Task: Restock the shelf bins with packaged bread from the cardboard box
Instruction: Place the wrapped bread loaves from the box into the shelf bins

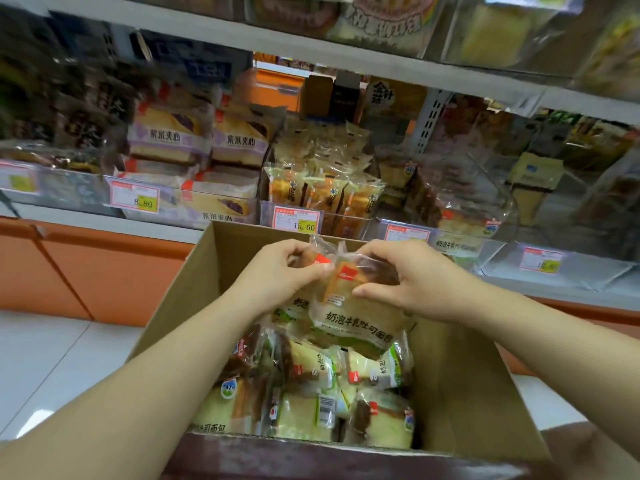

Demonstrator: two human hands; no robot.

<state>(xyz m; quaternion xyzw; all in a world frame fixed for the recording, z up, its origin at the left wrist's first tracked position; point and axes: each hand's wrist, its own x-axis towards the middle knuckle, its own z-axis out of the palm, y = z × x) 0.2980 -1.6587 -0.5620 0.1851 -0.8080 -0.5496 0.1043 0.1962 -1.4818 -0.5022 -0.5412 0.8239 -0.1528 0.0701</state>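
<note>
At the foot of the shop shelf: both hands hold bread over the cardboard box.
Clear shelf bins with price tags stand above an orange base panel and pale floor tiles. At the box's far edge, left hand and right hand curl tightly round a bread package. More packages fill the box.

The cardboard box is made of matt brown board. The packaged bread is wrapped in clear, glossy plastic film, crinkled and caught by glare. The shelf bins are formed of transparent, shiny plastic, with paper price labels fixed on. The shelf upright is seen as grey perforated metal; the floor is tiled — smooth and reflective.
</note>
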